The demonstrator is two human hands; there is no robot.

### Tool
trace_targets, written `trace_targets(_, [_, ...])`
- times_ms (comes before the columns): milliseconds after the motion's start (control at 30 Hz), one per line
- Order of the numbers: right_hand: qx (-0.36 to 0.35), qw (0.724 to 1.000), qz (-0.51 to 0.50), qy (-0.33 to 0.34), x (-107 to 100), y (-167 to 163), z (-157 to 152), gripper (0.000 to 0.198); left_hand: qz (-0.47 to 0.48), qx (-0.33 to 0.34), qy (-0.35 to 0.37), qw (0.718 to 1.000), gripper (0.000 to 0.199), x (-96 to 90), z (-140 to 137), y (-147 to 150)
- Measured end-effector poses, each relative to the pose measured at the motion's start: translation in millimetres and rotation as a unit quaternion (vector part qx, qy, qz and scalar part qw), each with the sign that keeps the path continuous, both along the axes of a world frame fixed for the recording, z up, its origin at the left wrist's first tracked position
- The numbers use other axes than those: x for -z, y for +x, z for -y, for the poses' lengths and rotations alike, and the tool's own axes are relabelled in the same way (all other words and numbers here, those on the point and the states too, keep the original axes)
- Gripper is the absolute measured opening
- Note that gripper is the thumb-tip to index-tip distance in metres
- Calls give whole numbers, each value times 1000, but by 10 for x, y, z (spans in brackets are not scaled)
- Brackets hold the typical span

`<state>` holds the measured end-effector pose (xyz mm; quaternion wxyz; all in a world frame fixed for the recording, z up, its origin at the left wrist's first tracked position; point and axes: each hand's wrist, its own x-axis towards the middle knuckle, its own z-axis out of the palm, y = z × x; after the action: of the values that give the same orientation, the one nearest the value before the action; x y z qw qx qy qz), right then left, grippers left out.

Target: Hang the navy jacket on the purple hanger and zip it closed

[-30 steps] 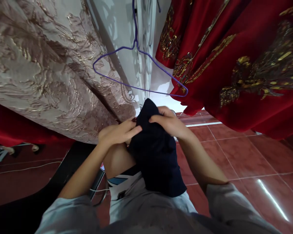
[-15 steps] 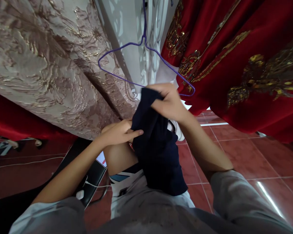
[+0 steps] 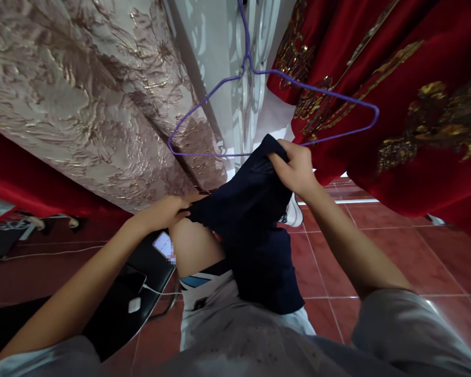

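A dark navy cloth garment (image 3: 255,209) is stretched between my hands and drapes down over my lap; its exact kind is not plain. My left hand (image 3: 167,212) is closed on its left edge, above my bare knee. At its upper right edge, my right hand (image 3: 296,165) pinches the fabric between thumb and fingers. Just behind the garment hangs a purple wire hanger (image 3: 208,97), with nothing on its visible bars. Part of the hanger's lower bar is hidden by the cloth and my right hand.
Pale embossed fabric (image 3: 82,104) hangs at the left, and red cloth with gold sequins (image 3: 416,157) at the right. A black seat (image 3: 118,309) beside my leg holds a phone (image 3: 131,277) on a white cable and a small white case (image 3: 134,305). Red floor tiles (image 3: 377,256) lie below.
My hands have moved apart, pulling the garment wide. The left went left along with the cloth's edge, the right moved right. The hanger has swung and appears larger and farther right.
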<state>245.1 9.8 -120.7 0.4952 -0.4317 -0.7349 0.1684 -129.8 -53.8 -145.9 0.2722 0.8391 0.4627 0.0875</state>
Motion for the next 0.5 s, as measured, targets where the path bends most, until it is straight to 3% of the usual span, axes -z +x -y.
trace_targets(100, [7, 1000, 10, 11, -142, 257, 135, 31, -28, -82, 107, 990, 11, -204, -117, -71])
trace_targets(167, [15, 1000, -2, 11, -199, 313, 150, 35, 23, -121, 169, 978, 7, -442, -239, -1])
trace_targets(300, [-9, 999, -35, -9, -201, 258, 139, 28, 143, -107, 228, 957, 10, -875, -415, 294])
trace_targets(400, [-20, 999, -44, -7, -170, 245, 147, 18, 169, -100, 239, 951, 15, -959, -442, 368])
trace_targets(500, [9, 1000, -25, 11, -159, 301, 131, 13, 152, -120, 169, 967, 16, -882, -397, 239])
